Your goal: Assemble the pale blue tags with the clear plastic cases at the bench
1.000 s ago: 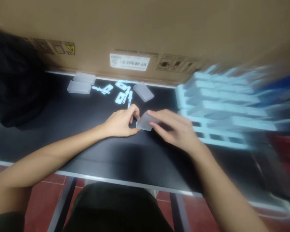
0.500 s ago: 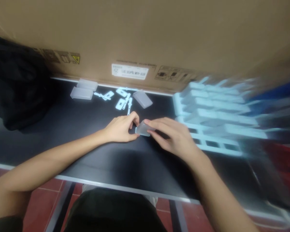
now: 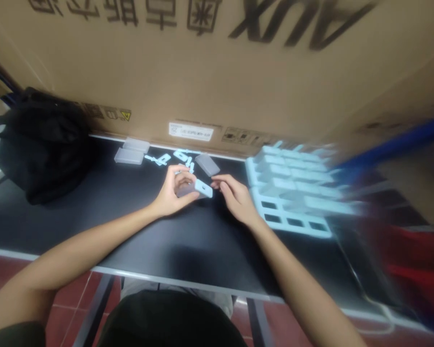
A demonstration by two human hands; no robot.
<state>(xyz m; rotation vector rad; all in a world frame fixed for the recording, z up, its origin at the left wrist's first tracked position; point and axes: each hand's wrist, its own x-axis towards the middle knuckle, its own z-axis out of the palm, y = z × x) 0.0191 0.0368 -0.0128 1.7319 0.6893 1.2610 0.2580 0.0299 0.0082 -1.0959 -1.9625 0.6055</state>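
My left hand (image 3: 174, 192) is closed around a small translucent plastic box (image 3: 186, 191), tilted above the black table. A light-blue cap (image 3: 204, 188) with a small dark hole covers the box's right end. Just right of that cap is my right hand (image 3: 235, 196), its thumb and fingers curled together; whether something small sits between them is hidden. Behind my left hand lie light-blue plastic pieces (image 3: 164, 158), some flat with a slot, others thin and stick-like. Another translucent box (image 3: 207, 165) rests beyond my hands.
On the right stands a light-blue rack (image 3: 292, 227) with rows of boxes, thin tips sticking up. Two translucent boxes (image 3: 129, 156) lie at the back left, near a black bag (image 3: 47, 149). A large cardboard carton (image 3: 202, 82) walls off the table's (image 3: 148, 255) back. A cable (image 3: 361, 284) runs at right.
The translucent box has turned so its light-blue end faces right, and it is now in my left hand. My right hand has released it and moved slightly away. The view has tilted up.
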